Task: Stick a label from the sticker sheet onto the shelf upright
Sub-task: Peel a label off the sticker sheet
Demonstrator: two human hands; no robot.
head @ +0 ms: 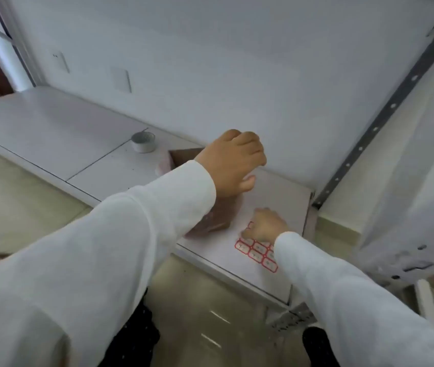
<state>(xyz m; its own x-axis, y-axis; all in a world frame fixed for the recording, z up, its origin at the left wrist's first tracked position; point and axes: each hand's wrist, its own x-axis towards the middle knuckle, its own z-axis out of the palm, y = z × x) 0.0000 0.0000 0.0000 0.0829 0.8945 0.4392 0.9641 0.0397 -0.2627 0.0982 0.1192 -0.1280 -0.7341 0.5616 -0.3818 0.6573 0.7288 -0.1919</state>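
Note:
A sticker sheet (257, 251) with several red-bordered labels lies on a low white surface (276, 197). My right hand (266, 226) rests on the sheet's upper end, fingers curled down on the labels; whether it grips one I cannot tell. My left hand (233, 162) hovers above and to the left of the sheet, fingers curled in, with nothing visible in it. The grey perforated shelf upright (385, 117) rises diagonally at the right, its foot just beyond the white surface.
A roll of tape (143, 141) stands on the long white table (51, 133) at left. An open brown box (184, 157) sits behind my left wrist. A pinkish bag (210, 221) lies under my left forearm. More perforated shelf metal (422, 258) is at right.

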